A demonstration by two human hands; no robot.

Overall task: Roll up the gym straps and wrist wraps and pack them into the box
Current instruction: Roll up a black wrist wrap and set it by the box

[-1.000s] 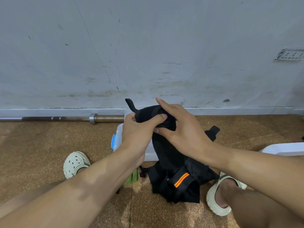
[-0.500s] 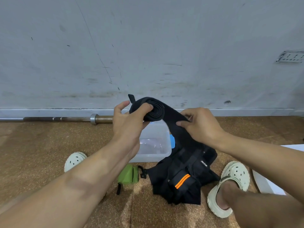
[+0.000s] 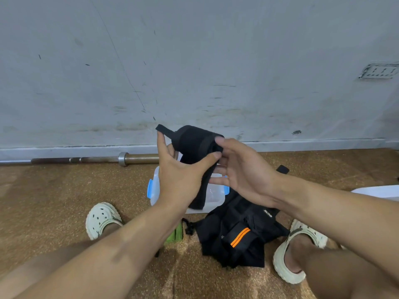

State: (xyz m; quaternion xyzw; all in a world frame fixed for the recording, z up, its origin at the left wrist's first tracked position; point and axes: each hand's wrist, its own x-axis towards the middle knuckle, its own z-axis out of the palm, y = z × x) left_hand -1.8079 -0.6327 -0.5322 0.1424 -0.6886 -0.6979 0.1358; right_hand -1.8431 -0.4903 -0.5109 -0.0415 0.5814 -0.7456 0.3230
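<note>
left hand, centre of the frame: thumb stretched under the roll, index finger raised at its left side by the loop; it holds the black wrist wrap from below. right hand, just right of centre: thumb on top, fingers beneath, pinching the right end of the same roll. the roll sits in mid-air at mid-frame, in front of the skirting; its unrolled tail hangs down between the two hands, in front of the box.

step in hand, as judged: rolling, about part-way, since a length of tail is loose. the next move calls for turning the roll to take up the tail under even tension, so the layers do not telescope, then lowering it into the box.

the clear box with blue latches lies on the floor directly below the hands, open; its contents cannot be told. lower centre-right: a heap of black straps, one with orange stripes, not yet rolled. a green item lies just left of the heap. a barbell rests along the wall at mid-left. pale clogs at lower left and lower right flank the work; a white lid-like edge shows at right. nothing blocks the box but the hanging tail.
</note>
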